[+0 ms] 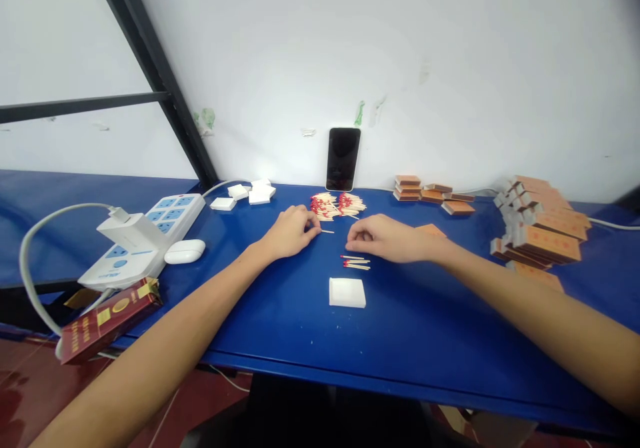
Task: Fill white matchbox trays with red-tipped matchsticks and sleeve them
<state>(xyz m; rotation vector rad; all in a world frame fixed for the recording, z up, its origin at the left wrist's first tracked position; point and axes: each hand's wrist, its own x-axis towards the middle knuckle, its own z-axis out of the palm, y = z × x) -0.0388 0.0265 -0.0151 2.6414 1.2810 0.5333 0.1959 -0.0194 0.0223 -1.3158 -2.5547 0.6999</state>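
My left hand is closed in a pinch on one match, whose light stick pokes out to the right of the fingertips. Just behind it lie two piles of red-tipped matches. My right hand is curled with thumb and fingers together; anything inside is hidden. Right below its fingers, several matches lie in a loose row on the blue table, red heads to the left. Closer to me rests a white matchbox tray, apart from both hands.
A dark phone leans against the wall. Small white trays sit back left; orange matchboxes are stacked at the right, with more at the back. On the left are a power strip, white earbud case and red box.
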